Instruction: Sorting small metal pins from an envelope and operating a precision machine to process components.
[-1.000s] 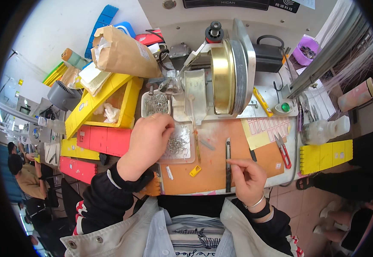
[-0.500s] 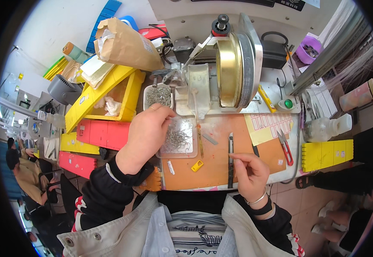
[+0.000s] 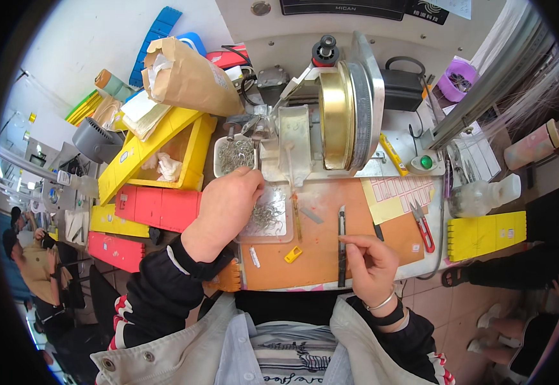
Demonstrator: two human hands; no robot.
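My left hand (image 3: 223, 212) is over the left edge of a clear shallow tray (image 3: 279, 239) of small curved metal hooks (image 3: 265, 218). Its fingers are drawn together, and the fingertips are mostly hidden behind the hand. Just beyond it stands a white dish (image 3: 218, 160) with more silver hooks. My right hand (image 3: 374, 269) pinches thumb and forefinger together above a dark, slim utility knife (image 3: 342, 221) on the orange mat (image 3: 318, 266). Whatever lies in that pinch is too small to make out.
Behind the mat stands a machine with a gold wheel (image 3: 335, 122). Red-handled snips (image 3: 426, 232) and a yellow label sheet (image 3: 385, 208) lie to the right. A yellow clip-like piece (image 3: 293, 255) rests near the front. Yellow bins (image 3: 193, 154) and red strips (image 3: 157, 208) crowd the left.
The view has shifted slightly. My left hand has come a little nearer and to the right, lower over the tray. My right hand keeps its pinch above the knife.
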